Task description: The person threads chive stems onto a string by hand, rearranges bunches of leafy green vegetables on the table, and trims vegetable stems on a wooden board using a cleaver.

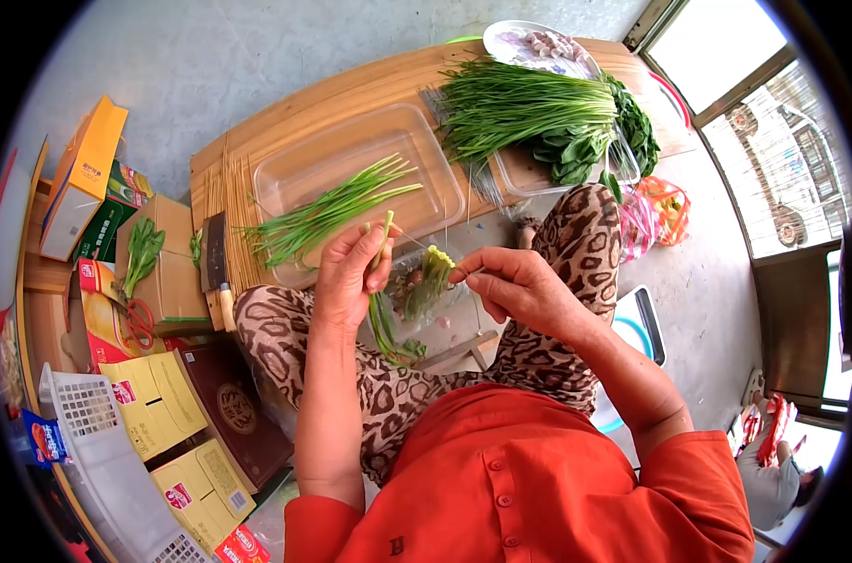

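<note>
My left hand [351, 267] is closed around a few long green chive-like stalks [381, 324], whose cut pale ends stick up above the fingers and whose leafy ends hang below. To the right, the fingers of my right hand [520, 286] are pinched together on a thin skewer, beside a row of green stalks [432, 272] with pale cut ends. How those stalks sit on the skewer is partly hidden. Ahead of my hands, a clear plastic tub [416, 127] holds several loose green stalks [337, 208].
A wooden table [285, 117] bears bamboo skewers [238, 220], metal skewers [484, 183], a cleaver [216, 258], heaped chives [529, 103], leafy greens [576, 150] and a plate of meat [510, 42]. Boxes [158, 399] and red scissors [140, 319] are left. Another person [768, 479] is far right.
</note>
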Demonstrator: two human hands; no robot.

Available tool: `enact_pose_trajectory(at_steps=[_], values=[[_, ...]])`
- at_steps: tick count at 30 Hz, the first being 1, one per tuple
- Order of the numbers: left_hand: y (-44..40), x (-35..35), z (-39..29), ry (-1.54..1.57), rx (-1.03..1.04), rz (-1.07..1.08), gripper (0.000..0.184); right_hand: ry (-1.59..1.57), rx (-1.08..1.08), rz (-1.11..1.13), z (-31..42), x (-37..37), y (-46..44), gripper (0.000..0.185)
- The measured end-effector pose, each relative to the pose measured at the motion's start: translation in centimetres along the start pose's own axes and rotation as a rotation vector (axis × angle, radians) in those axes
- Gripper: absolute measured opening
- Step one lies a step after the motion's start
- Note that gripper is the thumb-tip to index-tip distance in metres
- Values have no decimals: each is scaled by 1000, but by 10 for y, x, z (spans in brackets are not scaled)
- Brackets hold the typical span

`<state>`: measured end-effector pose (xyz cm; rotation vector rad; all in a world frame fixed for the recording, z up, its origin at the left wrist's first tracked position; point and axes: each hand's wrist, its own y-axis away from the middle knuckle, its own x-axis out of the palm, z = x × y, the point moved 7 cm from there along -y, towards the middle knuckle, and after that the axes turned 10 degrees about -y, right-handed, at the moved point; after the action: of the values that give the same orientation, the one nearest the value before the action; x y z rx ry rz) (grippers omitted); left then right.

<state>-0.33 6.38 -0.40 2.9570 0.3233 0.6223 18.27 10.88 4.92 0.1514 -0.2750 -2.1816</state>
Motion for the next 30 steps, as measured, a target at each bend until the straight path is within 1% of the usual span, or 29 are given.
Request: enact_pose_trajectory(at_steps=[4,15,18,20,21,23,24,26,30], values=[[1,1,-3,-24,17,-10,22,14,9,2,3,1,1,18],[1,0,-1,-27,30,-13,21,-85,24,-16,5,7,-5,18],[3,11,7,-107,-29,22,20,-138,-2,-21,6,9,-9,19],[1,11,-1,-168,56,15,22,-151,0,-27,7,9,-11,19],[-2,11,3,-166,56,16,22,-162,2,-30,8,8,-11,19],[-5,10,-8,-418,335,-111,27,-157,-3,-36,6,7,-11,18],[-5,8,-8,-417,336,-112,27,-154,-8,-40,6,6,-12,18],[-2,-3,-10,-473,251,-264,34,-168,-3,-43,5,5,-11,18],[1,-3,-17,-362,210,-242,36,-195,-10,-43,4,5,-11,17]])
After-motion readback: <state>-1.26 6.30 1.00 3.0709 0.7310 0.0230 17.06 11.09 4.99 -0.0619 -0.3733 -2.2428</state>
